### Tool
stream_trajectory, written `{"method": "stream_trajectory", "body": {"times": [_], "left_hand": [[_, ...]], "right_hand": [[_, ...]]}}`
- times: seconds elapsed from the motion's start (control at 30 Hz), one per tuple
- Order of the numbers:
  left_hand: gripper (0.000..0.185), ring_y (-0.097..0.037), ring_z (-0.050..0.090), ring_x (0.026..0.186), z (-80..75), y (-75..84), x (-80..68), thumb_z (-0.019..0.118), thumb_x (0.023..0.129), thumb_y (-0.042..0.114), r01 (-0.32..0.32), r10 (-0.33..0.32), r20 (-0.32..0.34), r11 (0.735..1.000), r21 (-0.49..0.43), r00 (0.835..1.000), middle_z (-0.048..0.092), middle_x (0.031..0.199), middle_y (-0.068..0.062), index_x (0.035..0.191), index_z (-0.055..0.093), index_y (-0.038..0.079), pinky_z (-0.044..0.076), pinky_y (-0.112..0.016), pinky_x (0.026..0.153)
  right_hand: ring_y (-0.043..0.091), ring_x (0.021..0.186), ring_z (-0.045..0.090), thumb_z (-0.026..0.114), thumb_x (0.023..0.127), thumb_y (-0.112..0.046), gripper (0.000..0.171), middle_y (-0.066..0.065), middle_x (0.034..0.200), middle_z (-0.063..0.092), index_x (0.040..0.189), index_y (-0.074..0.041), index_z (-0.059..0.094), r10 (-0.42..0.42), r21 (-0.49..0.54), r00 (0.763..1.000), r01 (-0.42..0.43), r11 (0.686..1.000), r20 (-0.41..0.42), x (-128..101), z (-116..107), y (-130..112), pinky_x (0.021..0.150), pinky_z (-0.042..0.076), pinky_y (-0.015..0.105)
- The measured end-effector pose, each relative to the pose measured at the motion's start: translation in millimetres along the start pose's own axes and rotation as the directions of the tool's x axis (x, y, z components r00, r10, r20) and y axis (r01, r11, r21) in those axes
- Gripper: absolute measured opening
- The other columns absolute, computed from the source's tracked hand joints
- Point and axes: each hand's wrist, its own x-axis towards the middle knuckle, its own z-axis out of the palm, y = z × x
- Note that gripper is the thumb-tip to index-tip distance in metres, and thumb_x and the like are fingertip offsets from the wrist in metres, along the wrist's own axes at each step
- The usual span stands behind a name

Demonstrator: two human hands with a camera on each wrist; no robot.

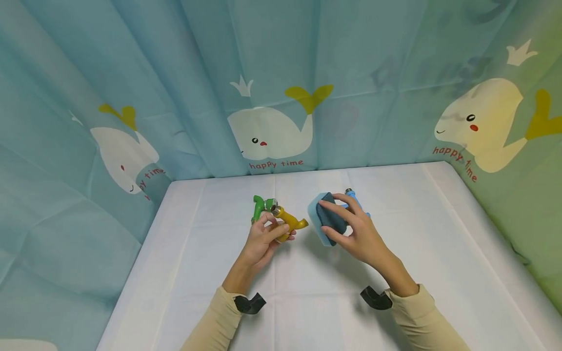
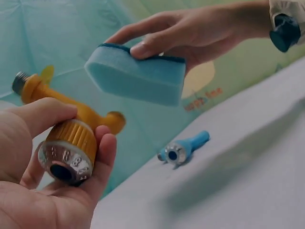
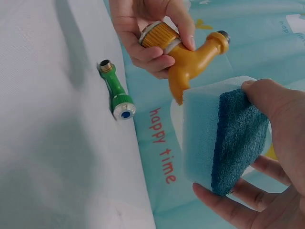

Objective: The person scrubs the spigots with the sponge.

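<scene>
My left hand (image 1: pixel 263 241) grips a yellow faucet (image 1: pixel 290 220) above the table, its ribbed knob between thumb and fingers and its curved spout toward the sponge. In the right wrist view the faucet (image 3: pixel 190 62) shows its threaded inlet and spout. My right hand (image 1: pixel 362 234) pinches a light blue sponge (image 2: pixel 138 78) with a dark blue scouring layer (image 3: pixel 240 138), thumb on one edge and fingertips on the other. The sponge is close to the spout; whether they touch I cannot tell.
A green faucet (image 1: pixel 258 208) lies on the white table (image 1: pixel 210 273) behind my left hand. A blue faucet (image 2: pixel 186 147) lies behind my right hand, partly hidden in the head view. A curtain (image 1: pixel 272 63) with printed whales hangs round the back and sides.
</scene>
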Motion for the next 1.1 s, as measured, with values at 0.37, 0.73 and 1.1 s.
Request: {"method": "stream_trajectory", "body": {"times": [0.37,0.73,1.1], "left_hand": [[0.051,-0.024,0.074,0.093,-1.4,-1.2,1.0,0.045,0.112,0.016,0.136,-0.155,0.222,0.986,0.098,0.963,0.055,0.135,-0.030,0.154,0.031,-0.009,0.061,-0.040,0.088],[0.039,-0.022,0.059,0.080,-3.0,-1.5,-0.1,0.045,0.112,0.020,0.025,-0.092,0.238,0.963,0.268,0.967,0.064,0.116,-0.024,0.148,0.042,0.006,0.056,-0.028,0.071],[0.058,-0.024,0.053,0.096,-4.2,0.1,-1.1,0.042,0.109,0.041,-0.098,0.011,0.412,0.977,0.189,0.911,0.037,0.149,-0.039,0.153,0.036,0.003,0.048,-0.029,0.081]], "right_hand": [[0.030,0.104,0.064,0.087,0.083,-0.013,0.062,0.016,0.146,0.050,0.140,-0.020,0.064,0.017,-0.019,1.000,-0.017,1.000,0.001,-2.9,-0.2,-0.1,0.076,0.058,0.050],[0.031,0.104,0.064,0.086,0.083,-0.014,0.062,0.015,0.147,0.049,0.141,-0.022,0.064,0.029,-0.033,1.000,-0.029,0.999,0.004,-5.1,-0.6,0.8,0.079,0.056,0.059],[0.029,0.102,0.064,0.087,0.083,-0.015,0.063,0.015,0.147,0.049,0.141,-0.022,0.064,0.009,-0.034,1.000,-0.008,0.999,0.018,-2.8,-2.0,-1.6,0.077,0.057,0.056]]}}
